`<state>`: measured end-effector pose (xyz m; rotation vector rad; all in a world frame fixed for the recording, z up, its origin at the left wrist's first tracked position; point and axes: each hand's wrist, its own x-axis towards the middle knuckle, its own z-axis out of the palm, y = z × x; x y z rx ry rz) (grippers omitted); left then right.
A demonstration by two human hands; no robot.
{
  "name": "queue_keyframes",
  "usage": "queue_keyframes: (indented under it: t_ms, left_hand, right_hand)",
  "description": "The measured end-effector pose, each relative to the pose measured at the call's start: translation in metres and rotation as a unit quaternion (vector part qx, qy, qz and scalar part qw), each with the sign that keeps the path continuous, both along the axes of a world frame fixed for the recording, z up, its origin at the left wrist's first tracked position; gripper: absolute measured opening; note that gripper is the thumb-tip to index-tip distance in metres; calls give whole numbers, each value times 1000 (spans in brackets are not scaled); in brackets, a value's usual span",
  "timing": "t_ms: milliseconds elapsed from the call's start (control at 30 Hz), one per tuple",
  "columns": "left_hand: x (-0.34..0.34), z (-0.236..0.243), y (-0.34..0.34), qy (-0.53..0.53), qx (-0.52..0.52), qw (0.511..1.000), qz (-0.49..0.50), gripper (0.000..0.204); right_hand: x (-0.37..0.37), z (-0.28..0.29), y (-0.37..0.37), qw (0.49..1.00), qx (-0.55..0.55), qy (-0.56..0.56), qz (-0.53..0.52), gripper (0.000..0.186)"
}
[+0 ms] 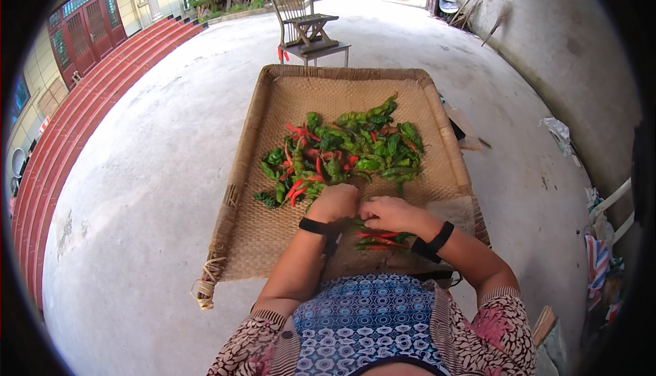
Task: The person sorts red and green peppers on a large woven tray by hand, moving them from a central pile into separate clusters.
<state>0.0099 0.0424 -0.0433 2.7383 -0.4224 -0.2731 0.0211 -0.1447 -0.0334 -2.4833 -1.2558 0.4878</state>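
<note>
Nearest the body, a small bunch of red and green peppers [378, 239] lies on the woven tray [270, 232]. The right hand [389, 213] rests above it, fingers curled; what it grips is unclear. The left hand [334, 203] is closed in a fist just beside it. Beyond spreads the pepper pile [345, 152]. Farther off stands a wooden chair [304, 24].

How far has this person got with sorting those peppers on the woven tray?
Not far, it seems. Done: a small bunch of peppers lies close to the person, apart from the rest. In hand: the left hand and right hand meet at the heap's near edge, apparently working on one pepper. Left: the big heap of green and red peppers still covers the middle of the woven tray.
</note>
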Motion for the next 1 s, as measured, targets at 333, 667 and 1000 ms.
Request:
queue_keyframes:
  t_ms: [333, 667, 1000]
  left_hand:
    - [19, -17, 6, -131, -144, 978, -72, 10]
    - [15, 23, -5, 59, -453, 886, 76, 11]
    - [14, 26, -7, 132, -649, 741, 107, 11]
  right_hand:
    - [26, 14, -49, 971, 133, 173, -91, 15]
    - [59, 41, -55, 789, 447, 222, -360, 42]
    - [24, 16, -12, 900, 312, 251, -174, 41]
